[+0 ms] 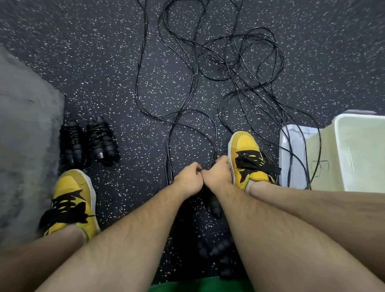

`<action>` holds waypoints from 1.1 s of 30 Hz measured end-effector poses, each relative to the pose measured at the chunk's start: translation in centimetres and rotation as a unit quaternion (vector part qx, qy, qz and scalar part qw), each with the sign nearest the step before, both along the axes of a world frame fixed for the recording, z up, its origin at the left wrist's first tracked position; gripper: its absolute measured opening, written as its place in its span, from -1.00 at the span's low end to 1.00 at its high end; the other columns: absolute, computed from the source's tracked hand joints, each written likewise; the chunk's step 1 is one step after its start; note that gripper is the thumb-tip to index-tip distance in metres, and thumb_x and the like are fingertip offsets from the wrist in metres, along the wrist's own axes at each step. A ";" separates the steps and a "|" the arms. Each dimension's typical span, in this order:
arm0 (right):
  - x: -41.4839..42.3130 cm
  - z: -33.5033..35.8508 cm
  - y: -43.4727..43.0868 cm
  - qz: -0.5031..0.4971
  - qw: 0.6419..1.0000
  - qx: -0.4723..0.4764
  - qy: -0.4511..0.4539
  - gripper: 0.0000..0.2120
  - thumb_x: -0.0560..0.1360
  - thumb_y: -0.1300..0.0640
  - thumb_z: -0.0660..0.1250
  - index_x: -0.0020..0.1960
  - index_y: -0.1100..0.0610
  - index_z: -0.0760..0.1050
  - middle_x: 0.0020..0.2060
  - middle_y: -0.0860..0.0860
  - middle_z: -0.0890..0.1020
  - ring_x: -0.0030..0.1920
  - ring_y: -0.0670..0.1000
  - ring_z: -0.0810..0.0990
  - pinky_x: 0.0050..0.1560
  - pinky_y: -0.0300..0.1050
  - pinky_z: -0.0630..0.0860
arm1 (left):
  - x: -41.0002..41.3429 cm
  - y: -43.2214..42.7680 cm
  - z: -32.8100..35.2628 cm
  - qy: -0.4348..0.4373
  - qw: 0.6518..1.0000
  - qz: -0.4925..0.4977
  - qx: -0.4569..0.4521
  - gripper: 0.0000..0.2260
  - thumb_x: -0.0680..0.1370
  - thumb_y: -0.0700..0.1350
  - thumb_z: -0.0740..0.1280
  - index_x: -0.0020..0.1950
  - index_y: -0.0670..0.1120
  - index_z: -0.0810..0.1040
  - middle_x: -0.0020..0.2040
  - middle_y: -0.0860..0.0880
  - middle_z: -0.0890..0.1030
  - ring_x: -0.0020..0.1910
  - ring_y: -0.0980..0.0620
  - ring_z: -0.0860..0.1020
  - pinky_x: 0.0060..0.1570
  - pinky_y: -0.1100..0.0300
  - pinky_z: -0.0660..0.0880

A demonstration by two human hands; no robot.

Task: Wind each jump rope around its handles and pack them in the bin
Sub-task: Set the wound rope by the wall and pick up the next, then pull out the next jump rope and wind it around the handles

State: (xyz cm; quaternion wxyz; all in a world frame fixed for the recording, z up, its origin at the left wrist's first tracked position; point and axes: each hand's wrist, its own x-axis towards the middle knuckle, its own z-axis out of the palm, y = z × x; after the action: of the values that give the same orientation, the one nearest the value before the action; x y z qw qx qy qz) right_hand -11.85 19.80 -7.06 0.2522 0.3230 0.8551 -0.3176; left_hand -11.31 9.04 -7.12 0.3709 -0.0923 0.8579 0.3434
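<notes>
Several thin black jump ropes [192, 64] lie tangled in loops on the speckled floor ahead. My left hand [187, 179] and my right hand [217, 173] are fisted side by side low over the floor, both closed on black rope strands that run forward from them. Black handles [214, 205] hang below my right wrist, partly hidden by my forearms. More black handles [216, 248] lie between my arms near my body. Two wound rope bundles [89, 142] sit on the floor at the left. The white bin [339, 152] stands at the right, with rope draped over its near corner.
My yellow shoes [71, 202] [249, 158] flank the hands; the right shoe is beside the bin. A grey mat or concrete slab [16, 131] covers the left side. Dark speckled rubber floor [95, 61] spreads ahead.
</notes>
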 end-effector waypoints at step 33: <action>2.0 20.2 -5.2 0.244 0.934 -0.054 0.256 -0.65 0.58 0.10 0.17 0.34 -0.12 0.37 0.19 -0.07 0.49 -0.12 0.03 0.59 -0.10 0.01 0.57 | 0.2 -7.9 20.8 0.030 0.942 0.242 0.230 -0.69 0.73 0.05 0.02 -0.03 -0.11 0.39 -0.49 0.07 0.28 -0.54 0.08 0.19 -0.51 0.23 0.14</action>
State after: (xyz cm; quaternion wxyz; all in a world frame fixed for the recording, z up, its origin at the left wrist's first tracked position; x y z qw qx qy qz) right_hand -9.85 14.64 13.14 0.1112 -0.0014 0.9248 -0.3637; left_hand -11.11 1.11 13.73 0.2618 -0.1986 0.7182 0.6134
